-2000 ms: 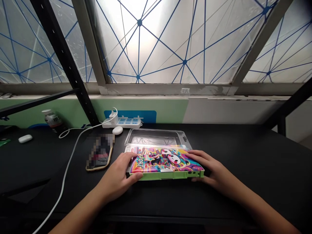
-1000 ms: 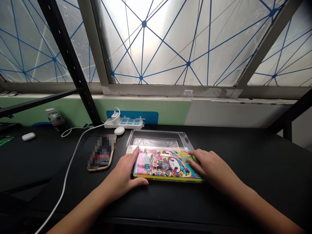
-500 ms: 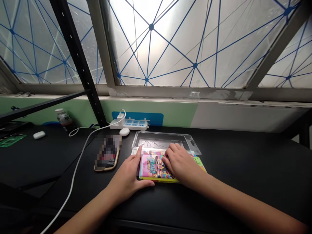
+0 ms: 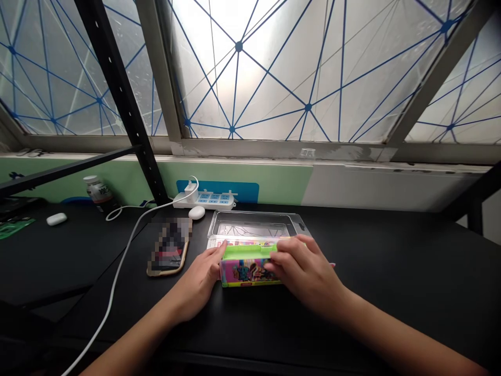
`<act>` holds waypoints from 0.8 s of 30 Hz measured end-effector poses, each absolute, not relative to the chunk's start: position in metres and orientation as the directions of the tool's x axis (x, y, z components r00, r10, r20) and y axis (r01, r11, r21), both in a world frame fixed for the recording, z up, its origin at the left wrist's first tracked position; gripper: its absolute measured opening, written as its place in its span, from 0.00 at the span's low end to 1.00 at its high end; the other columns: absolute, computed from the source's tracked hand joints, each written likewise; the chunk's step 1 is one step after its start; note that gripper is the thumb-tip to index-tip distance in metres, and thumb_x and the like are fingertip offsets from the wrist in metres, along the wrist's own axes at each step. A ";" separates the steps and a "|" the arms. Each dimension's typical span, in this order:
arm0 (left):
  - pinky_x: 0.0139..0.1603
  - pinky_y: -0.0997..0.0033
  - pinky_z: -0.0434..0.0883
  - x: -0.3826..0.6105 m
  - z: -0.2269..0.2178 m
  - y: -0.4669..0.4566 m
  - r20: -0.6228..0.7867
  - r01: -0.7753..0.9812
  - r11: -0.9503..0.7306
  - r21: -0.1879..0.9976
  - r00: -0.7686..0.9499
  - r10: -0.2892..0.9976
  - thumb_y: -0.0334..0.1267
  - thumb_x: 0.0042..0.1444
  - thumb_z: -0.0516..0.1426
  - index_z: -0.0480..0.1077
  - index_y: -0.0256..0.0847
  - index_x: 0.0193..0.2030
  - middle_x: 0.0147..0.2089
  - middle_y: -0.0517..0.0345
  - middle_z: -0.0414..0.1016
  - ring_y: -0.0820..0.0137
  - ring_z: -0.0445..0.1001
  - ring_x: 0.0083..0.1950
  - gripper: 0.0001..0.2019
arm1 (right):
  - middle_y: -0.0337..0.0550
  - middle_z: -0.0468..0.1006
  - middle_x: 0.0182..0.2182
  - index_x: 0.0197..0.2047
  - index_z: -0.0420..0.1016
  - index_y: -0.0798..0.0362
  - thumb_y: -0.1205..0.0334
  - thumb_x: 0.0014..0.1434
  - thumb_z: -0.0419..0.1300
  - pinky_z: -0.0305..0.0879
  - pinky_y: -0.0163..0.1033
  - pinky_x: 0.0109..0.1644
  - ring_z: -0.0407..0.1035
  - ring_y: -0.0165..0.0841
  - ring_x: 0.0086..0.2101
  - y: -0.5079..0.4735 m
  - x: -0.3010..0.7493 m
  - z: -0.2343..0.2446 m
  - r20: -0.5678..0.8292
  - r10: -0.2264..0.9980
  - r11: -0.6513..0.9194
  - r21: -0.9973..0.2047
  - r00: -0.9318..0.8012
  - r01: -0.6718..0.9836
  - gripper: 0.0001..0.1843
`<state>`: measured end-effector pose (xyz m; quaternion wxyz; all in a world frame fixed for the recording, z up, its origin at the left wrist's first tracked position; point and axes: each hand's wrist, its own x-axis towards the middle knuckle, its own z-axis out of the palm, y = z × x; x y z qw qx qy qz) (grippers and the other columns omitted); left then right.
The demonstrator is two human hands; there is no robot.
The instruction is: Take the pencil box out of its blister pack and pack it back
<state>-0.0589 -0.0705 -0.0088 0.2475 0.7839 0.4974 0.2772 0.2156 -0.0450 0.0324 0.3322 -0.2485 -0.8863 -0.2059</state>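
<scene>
A brightly printed box that looks like a pencil case point(image 4: 250, 271) rests on the black desk between my hands. Its pink, cartoon-covered face is toward me, and a lime-green side with a small latch-like tab shows on top. My left hand point(image 4: 201, 279) grips its left end, fingertips at the upper corner. With bent fingers, my right hand point(image 4: 303, 263) holds the right part by the green side and covers that end. Directly behind lies a clear plastic package point(image 4: 254, 224) with a printed card, partly hidden by the box.
Left of the box lies a phone point(image 4: 170, 248), its screen blurred. A power strip point(image 4: 203, 200) with a plugged-in charger sits by the wall, and its white cable point(image 4: 121, 277) runs along the left. Farther left are a bottle point(image 4: 99, 193) and a small white case point(image 4: 57, 219).
The box has tilted up, so its lime-green side now shows on top. My right hand has shifted from lying over the printed cover to gripping the green side. The view has swung slightly right.
</scene>
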 end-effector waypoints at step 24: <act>0.70 0.50 0.57 -0.058 -0.017 -0.071 0.152 0.709 -0.346 0.614 0.324 0.934 0.56 0.71 0.40 0.42 0.46 0.76 0.75 0.53 0.51 0.54 0.54 0.73 0.32 | 0.48 0.45 0.73 0.72 0.51 0.38 0.43 0.57 0.66 0.52 0.60 0.68 0.46 0.53 0.69 -0.058 0.331 -0.009 0.136 0.845 0.489 -0.590 -0.517 0.642 0.45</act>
